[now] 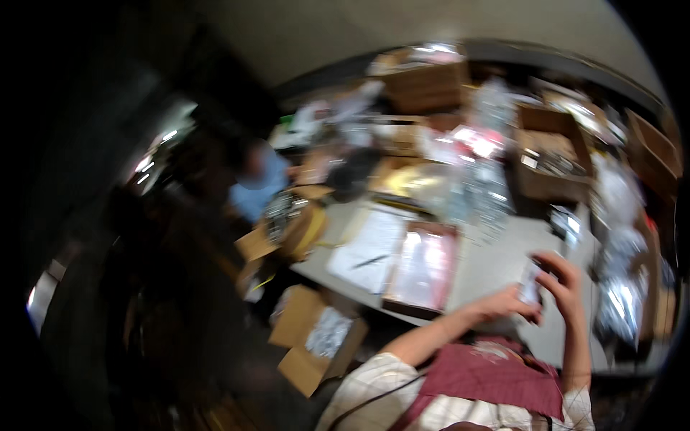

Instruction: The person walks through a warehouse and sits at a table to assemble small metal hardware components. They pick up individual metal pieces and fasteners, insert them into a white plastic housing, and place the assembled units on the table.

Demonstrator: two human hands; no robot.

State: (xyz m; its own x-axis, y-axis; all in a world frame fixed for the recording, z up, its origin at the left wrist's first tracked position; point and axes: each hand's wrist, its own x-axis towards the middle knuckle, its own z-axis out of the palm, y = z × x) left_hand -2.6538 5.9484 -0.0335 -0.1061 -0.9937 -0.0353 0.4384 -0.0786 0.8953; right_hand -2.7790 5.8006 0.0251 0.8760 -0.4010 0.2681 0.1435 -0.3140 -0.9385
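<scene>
Over the right part of the table, my left hand [512, 303] and my right hand [562, 279] come together, with a small pale, roughly rectangular piece [530, 283] between them. Both hands have their fingers closed on it. Motion blur keeps me from telling its kind. Left of my left forearm lies a shallow box [389, 300] with pinkish sides and shiny clear plastic inside. Beside it a dark pen [371, 261] rests on white paper sheets [352, 251]. Beyond my right hand sits a small dark and silvery packet [566, 221].
A brown carton [550, 188] of metal parts stands at the back right. Clear plastic bags [619, 309] line the right side. Open cartons [305, 359] stand beyond the table's left edge. A person in blue [260, 188] is at the far left.
</scene>
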